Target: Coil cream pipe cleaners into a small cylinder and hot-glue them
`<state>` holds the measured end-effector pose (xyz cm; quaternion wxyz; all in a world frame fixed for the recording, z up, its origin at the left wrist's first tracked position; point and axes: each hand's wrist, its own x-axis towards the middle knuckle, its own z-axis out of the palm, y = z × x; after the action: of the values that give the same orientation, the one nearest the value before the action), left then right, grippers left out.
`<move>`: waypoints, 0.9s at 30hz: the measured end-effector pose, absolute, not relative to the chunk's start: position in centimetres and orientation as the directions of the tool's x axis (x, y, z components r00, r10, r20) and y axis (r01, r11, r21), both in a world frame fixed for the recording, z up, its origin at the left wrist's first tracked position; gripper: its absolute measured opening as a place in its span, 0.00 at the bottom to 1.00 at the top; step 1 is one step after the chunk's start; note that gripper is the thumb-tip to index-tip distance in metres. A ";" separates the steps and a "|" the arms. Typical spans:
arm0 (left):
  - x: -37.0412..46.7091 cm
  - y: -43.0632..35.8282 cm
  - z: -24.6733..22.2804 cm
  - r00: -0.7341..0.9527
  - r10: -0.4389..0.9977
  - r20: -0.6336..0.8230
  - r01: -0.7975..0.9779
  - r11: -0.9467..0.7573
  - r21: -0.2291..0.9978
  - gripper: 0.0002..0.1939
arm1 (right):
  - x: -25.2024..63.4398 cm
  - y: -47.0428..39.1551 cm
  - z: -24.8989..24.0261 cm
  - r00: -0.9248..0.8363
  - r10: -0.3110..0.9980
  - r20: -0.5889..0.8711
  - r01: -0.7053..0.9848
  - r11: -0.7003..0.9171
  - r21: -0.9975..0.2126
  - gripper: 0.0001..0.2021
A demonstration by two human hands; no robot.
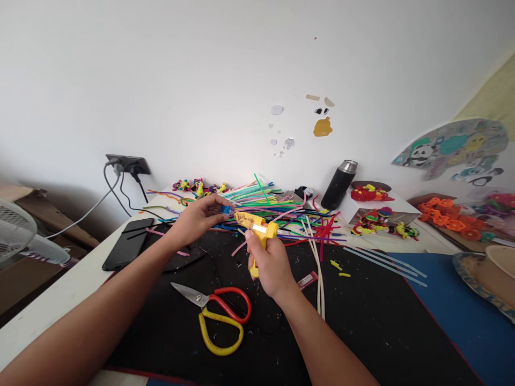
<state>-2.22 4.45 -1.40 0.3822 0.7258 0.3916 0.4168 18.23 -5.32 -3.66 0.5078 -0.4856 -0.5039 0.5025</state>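
Fingers point(214, 201) (left) tight on part-hidden blue piece point(226, 209); right fingers point(255, 244) around glue gun point(265, 230).

Two hands point(197, 219) point(273, 264), one glue gun point(263, 229), one phone point(127, 245)

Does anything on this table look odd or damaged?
The yellow glue gun in the right hand has brown blotches around its front end, perhaps residue or scorching. The scissors on the black mat have mismatched handles, one red, one yellow.
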 end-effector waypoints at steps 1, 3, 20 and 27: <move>-2.2 4.5 -1.5 0.347 0.886 0.307 0.251 -0.403 0.880 0.22 | 18.2 -5.4 -3.6 -0.013 1.000 0.022 -0.021 0.021 -1.000 0.25; -2.2 4.5 -1.6 0.354 0.886 0.300 0.245 -0.398 0.884 0.22 | 18.2 -5.4 -3.5 -0.010 1.000 0.015 -0.019 0.015 -1.000 0.25; -2.2 4.2 -1.7 0.371 0.879 0.300 0.288 -0.416 0.862 0.17 | 18.2 -5.5 -3.1 0.013 1.000 -0.001 -0.050 0.000 -0.999 0.26; -2.2 4.3 -1.5 0.351 0.887 0.301 0.215 -0.389 0.896 0.20 | 18.4 -5.4 -3.1 0.026 1.000 -0.018 -0.048 -0.017 -0.999 0.27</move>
<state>-2.22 4.26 -1.53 0.3982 0.7190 0.3831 0.4216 18.36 -5.39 -3.06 0.5140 -0.4986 -0.4768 0.5097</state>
